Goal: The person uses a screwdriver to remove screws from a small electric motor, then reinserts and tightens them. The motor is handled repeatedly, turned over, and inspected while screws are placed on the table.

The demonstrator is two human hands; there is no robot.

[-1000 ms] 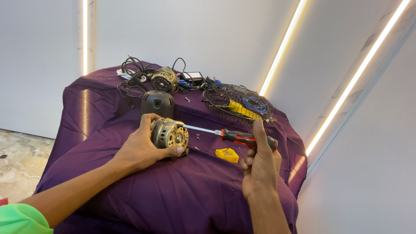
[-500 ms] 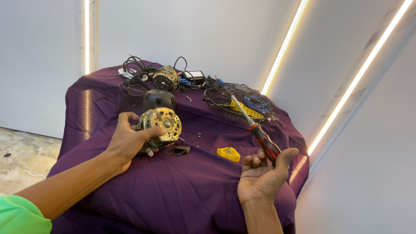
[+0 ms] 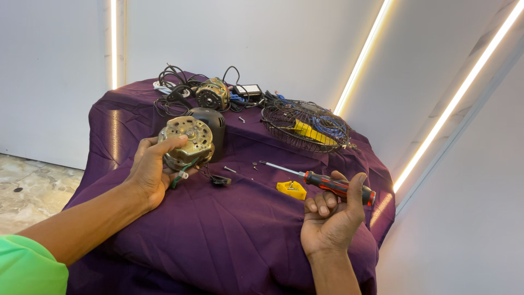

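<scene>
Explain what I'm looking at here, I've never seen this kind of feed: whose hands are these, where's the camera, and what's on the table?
The one view comes from a camera worn on a person's head, looking down at their own bare hands. The left hand grips a brass-coloured motor with wires hanging from it. The right hand holds a red-and-black screwdriver, tip pointing left. On the purple cloth lie a yellow piece, loose screws, a black housing, a wire fan guard, a second motor and tangled cables.
</scene>
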